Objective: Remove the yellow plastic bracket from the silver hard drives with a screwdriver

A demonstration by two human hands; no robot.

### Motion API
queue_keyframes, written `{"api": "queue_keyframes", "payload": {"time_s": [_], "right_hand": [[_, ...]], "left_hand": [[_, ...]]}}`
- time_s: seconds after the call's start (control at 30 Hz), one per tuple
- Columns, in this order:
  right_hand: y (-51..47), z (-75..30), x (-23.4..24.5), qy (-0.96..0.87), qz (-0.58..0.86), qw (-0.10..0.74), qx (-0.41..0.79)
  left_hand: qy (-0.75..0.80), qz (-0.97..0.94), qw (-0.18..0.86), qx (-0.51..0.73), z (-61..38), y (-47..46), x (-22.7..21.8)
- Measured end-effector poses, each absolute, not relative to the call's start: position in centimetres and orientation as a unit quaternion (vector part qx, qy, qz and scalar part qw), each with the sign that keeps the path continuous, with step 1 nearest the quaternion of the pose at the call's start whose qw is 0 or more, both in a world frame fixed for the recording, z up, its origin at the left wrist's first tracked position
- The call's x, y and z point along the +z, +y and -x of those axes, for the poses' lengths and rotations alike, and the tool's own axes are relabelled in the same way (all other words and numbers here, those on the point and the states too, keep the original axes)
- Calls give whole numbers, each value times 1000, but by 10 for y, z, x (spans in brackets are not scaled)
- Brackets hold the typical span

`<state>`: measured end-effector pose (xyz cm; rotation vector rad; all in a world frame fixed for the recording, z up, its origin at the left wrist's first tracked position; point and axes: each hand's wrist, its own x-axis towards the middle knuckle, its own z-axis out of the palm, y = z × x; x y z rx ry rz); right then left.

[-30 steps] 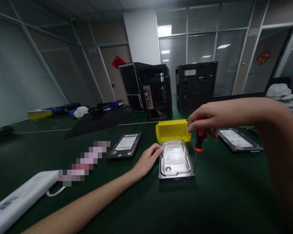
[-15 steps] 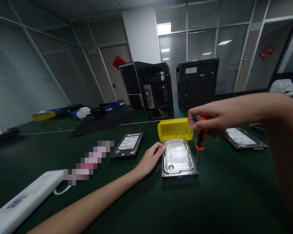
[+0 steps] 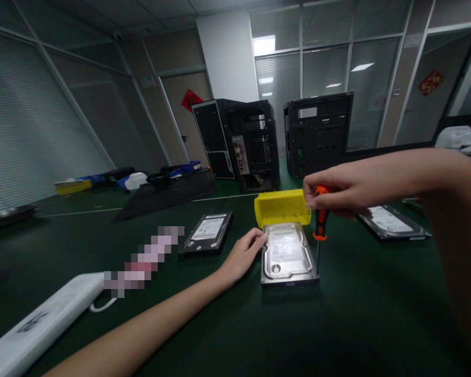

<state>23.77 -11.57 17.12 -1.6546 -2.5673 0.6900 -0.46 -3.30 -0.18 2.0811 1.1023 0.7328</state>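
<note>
A silver hard drive [image 3: 286, 254] lies flat on the dark green tabletop, label side up. My left hand [image 3: 244, 253] grips its left edge, fingers bent against the side. In my right hand [image 3: 333, 195] is a screwdriver [image 3: 321, 222] with an orange and black handle, held from above. Its shaft points straight down, and the tip meets the drive's near right corner. Whether a screw sits under the tip I cannot make out. Just behind the drive stands a yellow bin [image 3: 281, 207] with small bits inside.
Another hard drive [image 3: 210, 233] lies to the left, and one more [image 3: 390, 222] lies to the right, behind my right wrist. Two black computer cases [image 3: 255, 144] [image 3: 317, 133] stand at the back. A white power bank-like box [image 3: 47, 314] with a cable rests at the near left.
The screwdriver has come more upright, its handle shifting slightly left while the tip stays at the same corner. My left hand and the hard drive hold still. A blurred shape appears at the left edge.
</note>
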Motion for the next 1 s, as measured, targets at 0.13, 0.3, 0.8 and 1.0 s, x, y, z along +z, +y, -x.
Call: {"api": "queue_keyframes", "payload": {"time_s": [0.13, 0.3, 0.8, 1.0], "right_hand": [[-113, -238, 170, -805, 528, 8, 270], [-107, -241, 171, -817, 522, 12, 244], [-111, -233, 169, -832, 528, 54, 162], [-112, -239, 170, -843, 513, 38, 158]], "left_hand": [[419, -799, 331, 277, 5, -33, -2], [414, -800, 333, 281, 6, -32, -4], [406, -802, 336, 280, 6, -31, -4], [404, -804, 336, 279, 7, -31, -5]]}}
